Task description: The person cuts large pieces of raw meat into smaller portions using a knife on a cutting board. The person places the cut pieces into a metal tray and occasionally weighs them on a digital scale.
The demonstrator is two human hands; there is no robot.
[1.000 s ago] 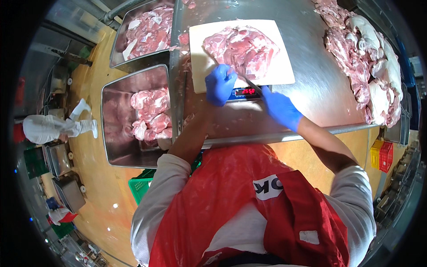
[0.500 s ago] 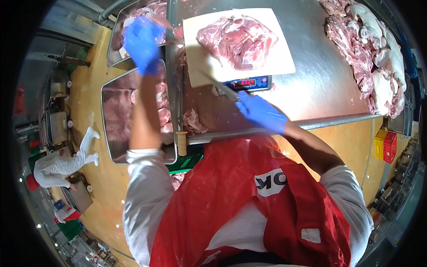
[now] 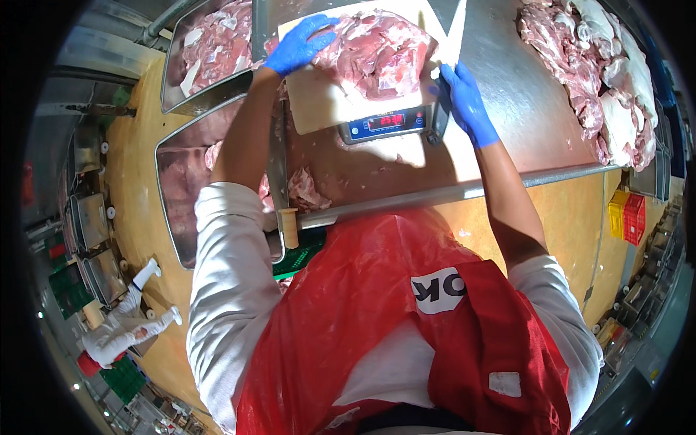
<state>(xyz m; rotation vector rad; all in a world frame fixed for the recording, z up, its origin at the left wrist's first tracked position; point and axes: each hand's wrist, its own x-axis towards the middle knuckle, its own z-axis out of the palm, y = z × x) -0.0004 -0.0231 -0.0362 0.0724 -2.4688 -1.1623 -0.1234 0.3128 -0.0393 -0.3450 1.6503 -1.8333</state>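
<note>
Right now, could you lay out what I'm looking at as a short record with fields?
Setting: steel table in a meat workroom
Left hand: blue glove, resting on the slab of raw meat
Right hand: blue glove, gripping a knife, blade pointing away
Under the meat: white cutting board on a scale with a lit display
To the right: pile of raw meat
To the left: metal trays holding meat
Clothing: red apron, white sleeves
</note>
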